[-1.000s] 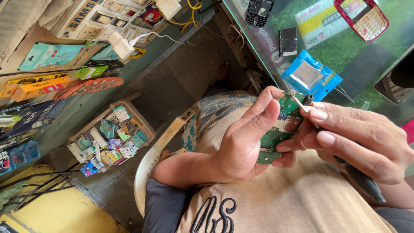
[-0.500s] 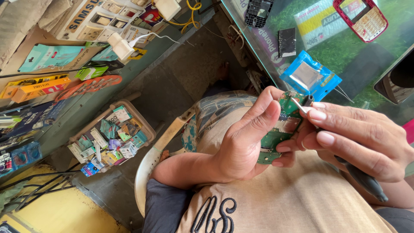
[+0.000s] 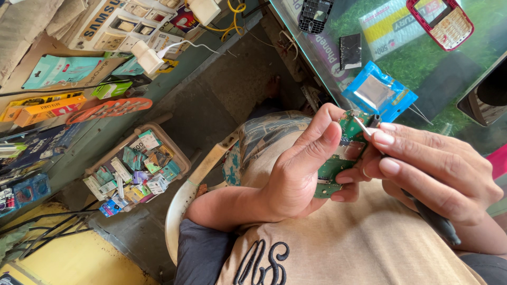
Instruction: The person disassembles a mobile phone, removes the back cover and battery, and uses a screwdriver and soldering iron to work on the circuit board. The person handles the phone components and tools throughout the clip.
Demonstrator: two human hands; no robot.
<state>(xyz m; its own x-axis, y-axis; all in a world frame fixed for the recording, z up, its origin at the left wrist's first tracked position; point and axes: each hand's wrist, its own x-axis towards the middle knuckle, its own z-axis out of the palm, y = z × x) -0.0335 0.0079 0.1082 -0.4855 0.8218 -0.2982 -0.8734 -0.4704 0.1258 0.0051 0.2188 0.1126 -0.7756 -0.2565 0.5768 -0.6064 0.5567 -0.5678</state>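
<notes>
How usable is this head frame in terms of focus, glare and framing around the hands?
Head view: daylight, even, no hard shadows; the left hand, right hand and green circuit board are sharp. The glass counter shows soft reflections, but nothing washed out. The picture is tilted. The tool in the right hand is dark and partly hidden. The box of small packets is legible but small.

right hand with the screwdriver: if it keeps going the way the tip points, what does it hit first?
Likely the green circuit board in the left hand: the right hand's screwdriver tip already sits at its upper edge. Contact is unclear.
</notes>
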